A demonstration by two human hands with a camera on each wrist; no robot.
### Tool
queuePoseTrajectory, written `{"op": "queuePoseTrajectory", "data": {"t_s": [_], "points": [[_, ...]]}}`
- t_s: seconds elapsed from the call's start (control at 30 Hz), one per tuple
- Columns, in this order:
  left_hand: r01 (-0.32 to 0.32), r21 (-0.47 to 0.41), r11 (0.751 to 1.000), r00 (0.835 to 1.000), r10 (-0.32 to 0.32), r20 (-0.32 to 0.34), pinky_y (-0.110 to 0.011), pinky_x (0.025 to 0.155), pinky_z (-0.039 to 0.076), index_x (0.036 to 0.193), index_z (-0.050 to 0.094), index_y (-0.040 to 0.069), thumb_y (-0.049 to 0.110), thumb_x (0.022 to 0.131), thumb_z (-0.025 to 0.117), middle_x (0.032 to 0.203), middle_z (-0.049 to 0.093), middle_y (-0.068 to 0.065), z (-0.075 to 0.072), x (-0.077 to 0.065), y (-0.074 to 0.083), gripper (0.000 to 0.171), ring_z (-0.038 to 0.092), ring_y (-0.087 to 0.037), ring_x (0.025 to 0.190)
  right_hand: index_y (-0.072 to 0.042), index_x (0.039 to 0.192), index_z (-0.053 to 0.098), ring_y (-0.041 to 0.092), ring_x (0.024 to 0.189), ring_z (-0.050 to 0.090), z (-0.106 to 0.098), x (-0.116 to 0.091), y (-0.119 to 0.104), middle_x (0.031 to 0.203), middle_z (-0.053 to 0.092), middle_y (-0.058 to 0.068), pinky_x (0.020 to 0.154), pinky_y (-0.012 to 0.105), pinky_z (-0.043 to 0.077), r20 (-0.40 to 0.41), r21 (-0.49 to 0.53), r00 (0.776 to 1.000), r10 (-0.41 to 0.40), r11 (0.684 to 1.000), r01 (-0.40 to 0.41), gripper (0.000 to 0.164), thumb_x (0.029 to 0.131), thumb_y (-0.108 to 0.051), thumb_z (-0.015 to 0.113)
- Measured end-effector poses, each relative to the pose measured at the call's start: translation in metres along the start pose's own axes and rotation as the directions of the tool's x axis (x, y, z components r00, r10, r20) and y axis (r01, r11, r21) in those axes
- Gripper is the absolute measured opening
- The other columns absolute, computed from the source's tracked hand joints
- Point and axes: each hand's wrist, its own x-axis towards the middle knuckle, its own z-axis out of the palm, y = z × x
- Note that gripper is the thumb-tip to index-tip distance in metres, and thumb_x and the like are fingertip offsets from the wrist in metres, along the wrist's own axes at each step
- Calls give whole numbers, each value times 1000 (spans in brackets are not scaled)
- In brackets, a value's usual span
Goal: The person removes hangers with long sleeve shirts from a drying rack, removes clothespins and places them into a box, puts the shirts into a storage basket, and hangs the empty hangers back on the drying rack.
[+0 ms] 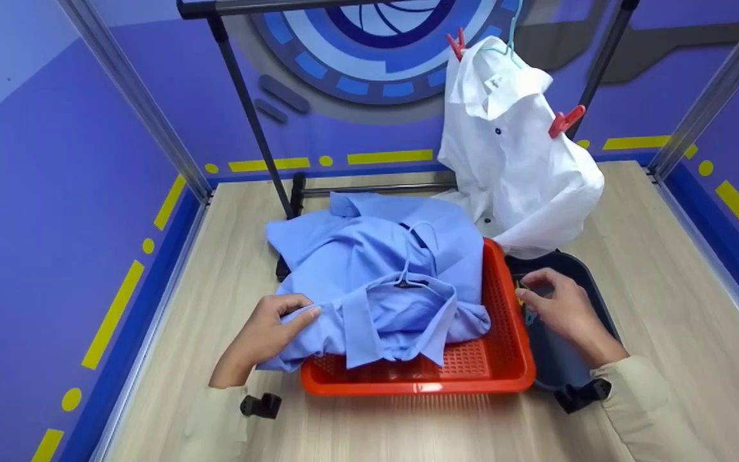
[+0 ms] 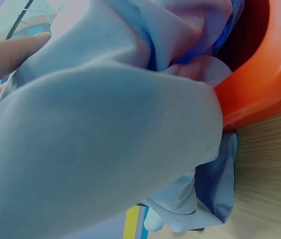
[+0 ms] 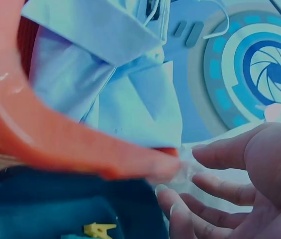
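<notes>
Blue shirt (image 1: 362,327), dark neck label (image 1: 412,283) illegible, in left grip (image 1: 272,328), pinched; right grip (image 1: 565,309) loosely parted, empty

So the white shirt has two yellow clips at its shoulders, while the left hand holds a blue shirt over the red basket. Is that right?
Not quite: the clips on the white shirt are red, as the head view shows. The left hand does hold a blue shirt over the red basket.

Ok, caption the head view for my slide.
Left hand pinches a blue collared cloth shirt over a red perforated plastic basket.
</notes>
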Motion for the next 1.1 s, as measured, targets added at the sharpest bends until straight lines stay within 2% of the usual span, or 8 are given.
{"op": "queuePoseTrajectory", "data": {"t_s": [0.23, 0.33, 0.5, 0.77, 0.93, 1.1], "points": [[5, 12, 1000, 1000, -5, 4, -20, 64, 39, 81, 69, 8, 12, 93, 63, 75, 61, -2, 3, 4, -27, 13, 48, -5, 66, -3, 121, 56, 22, 80, 68, 4, -2, -11, 114, 61, 20, 68, 29, 54, 24, 57, 1000, -17, 998, 16, 36, 95, -28, 61], [-2, 1, 1000, 1000, 2, 6, -20, 64, 39, 81, 69, 13, 18, 93, 64, 75, 62, 1, 3, 4, -32, 14, 50, -5, 66, -4, 121, 56, 22, 78, 67, 8, -3, -15, 111, 61, 19, 66, 30, 54, 32, 71, 999, -13, 997, 11, 36, 96, -29, 60], [-10, -12, 1000, 1000, 10, 15, -20, 64, 41, 80, 69, 19, 25, 93, 65, 74, 61, 5, 2, 4, -33, 15, 52, -6, 66, -4, 120, 56, 24, 78, 66, 13, -2, -19, 107, 60, 19, 68, 31, 57, 46, 105, 999, -21, 994, 16, 35, 95, -28, 61], [-18, -26, 999, 999, 19, 33, -20, 65, 41, 82, 69, 18, 25, 93, 64, 76, 61, 5, 2, 3, -32, 14, 52, -6, 67, -4, 124, 54, 29, 85, 67, 21, -2, -23, 114, 59, 21, 76, 41, 58, 100, 120, 995, -10, 993, -2, 37, 97, -29, 59], [-56, -81, 995, 997, 59, 40, -20, 64, 41, 82, 70, 12, 17, 94, 63, 76, 61, 1, 1, 4, -32, 14, 51, -4, 67, -4, 130, 53, 26, 78, 68, 27, 0, -26, 112, 64, 22, 68, 36, 57, 116, 124, 992, -47, 992, 32, 43, 96, -29, 60], [-86, -113, 990, 995, 91, 40, -20, 64, 41, 84, 70, 8, 11, 93, 63, 77, 62, -3, -1, 3, -30, 12, 51, -4, 67, -4, 136, 49, 18, 73, 65, 33, 0, -30, 120, 62, 20, 64, 33, 55, 162, 169, 982, -93, 983, 65, 49, 95, -28, 61]]}}
